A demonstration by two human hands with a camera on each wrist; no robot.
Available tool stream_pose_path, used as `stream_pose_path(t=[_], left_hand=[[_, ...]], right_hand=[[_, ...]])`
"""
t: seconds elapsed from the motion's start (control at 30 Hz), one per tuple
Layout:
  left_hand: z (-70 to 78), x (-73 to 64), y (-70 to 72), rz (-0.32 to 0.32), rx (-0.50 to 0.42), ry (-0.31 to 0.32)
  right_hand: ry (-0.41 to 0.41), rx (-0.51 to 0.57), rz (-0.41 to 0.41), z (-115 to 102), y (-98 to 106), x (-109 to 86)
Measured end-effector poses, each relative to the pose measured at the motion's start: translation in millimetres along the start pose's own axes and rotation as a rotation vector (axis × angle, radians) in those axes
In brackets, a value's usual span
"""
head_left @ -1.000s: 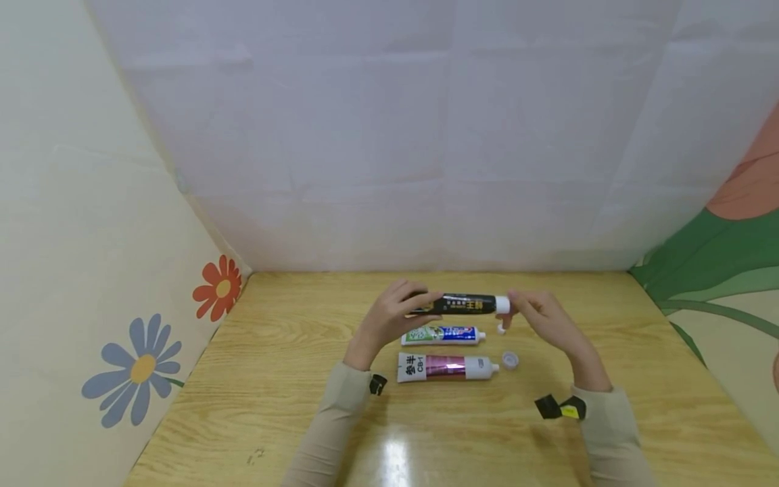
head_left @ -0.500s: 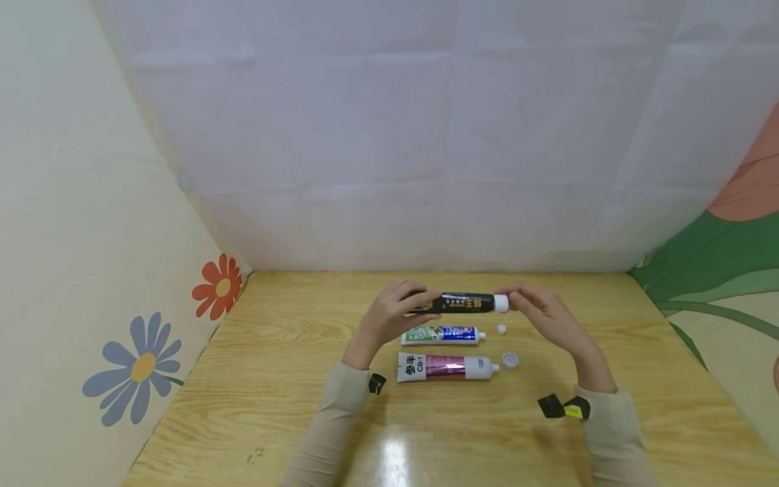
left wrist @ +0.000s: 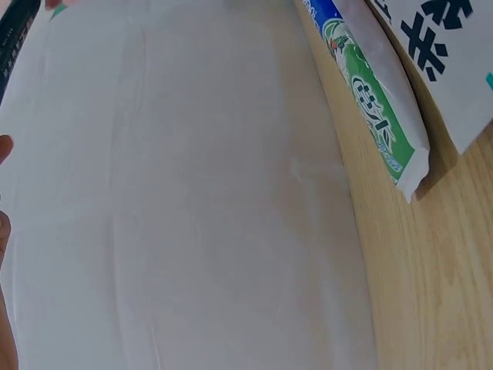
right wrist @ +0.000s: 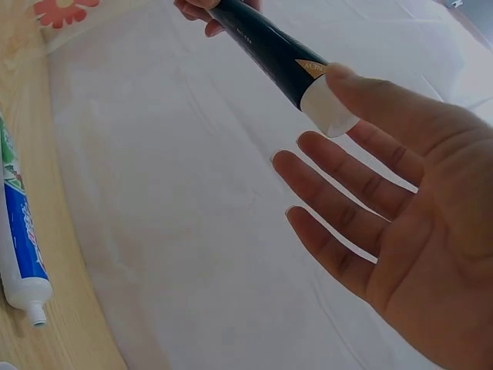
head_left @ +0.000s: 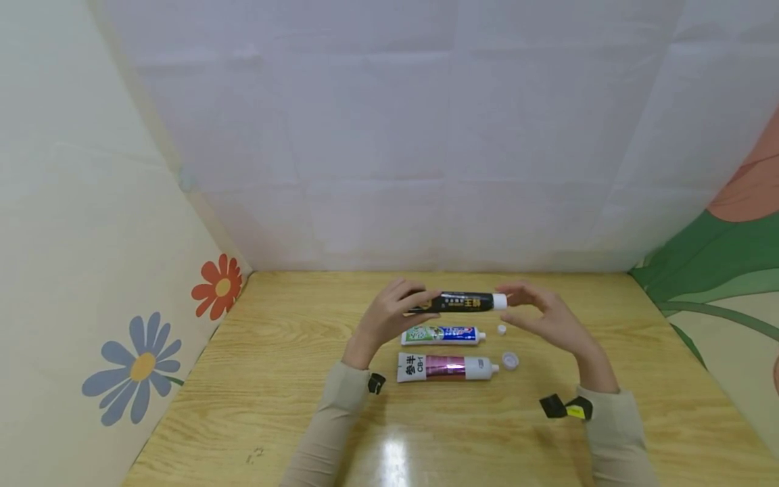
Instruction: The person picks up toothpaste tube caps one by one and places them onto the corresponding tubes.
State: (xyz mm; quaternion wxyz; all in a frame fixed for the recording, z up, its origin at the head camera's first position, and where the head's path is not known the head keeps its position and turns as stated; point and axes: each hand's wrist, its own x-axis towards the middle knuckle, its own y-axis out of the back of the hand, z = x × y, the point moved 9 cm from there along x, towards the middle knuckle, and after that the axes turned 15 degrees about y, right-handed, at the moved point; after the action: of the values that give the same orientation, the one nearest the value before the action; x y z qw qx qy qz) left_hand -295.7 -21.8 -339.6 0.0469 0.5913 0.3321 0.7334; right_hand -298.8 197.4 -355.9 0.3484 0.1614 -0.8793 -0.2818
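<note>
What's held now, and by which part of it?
The left hand holds the slim black squeeze tube by the end opposite its round white cap. The right hand is at the cap; contact unclear.

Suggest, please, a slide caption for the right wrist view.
Right hand, fingers extended, at the white cap of a dark tube; an uncapped tube nearby.

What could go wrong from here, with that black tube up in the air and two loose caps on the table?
The left hand grips the black tube toward the end away from its white cap, so it might slip and drop.

The right hand could brush the small loose cap away.

The blue-and-green tube lies with its nozzle bare; pressing it might squeeze something out.
</note>
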Motion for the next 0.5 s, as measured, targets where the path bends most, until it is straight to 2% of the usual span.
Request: stream_pose_path(t=[0.17, 0.5], left_hand=[[-0.3, 0.2, -0.7, -0.004, -0.002, 0.003], [-1.2, 0.3, -2.8, -0.014, -0.003, 0.008]], right_hand=[[0.042, -0.003, -0.008, -4.2, -0.9, 1.1], [0.057, 0.010, -0.006, -0.6, -1.0, 2.4]])
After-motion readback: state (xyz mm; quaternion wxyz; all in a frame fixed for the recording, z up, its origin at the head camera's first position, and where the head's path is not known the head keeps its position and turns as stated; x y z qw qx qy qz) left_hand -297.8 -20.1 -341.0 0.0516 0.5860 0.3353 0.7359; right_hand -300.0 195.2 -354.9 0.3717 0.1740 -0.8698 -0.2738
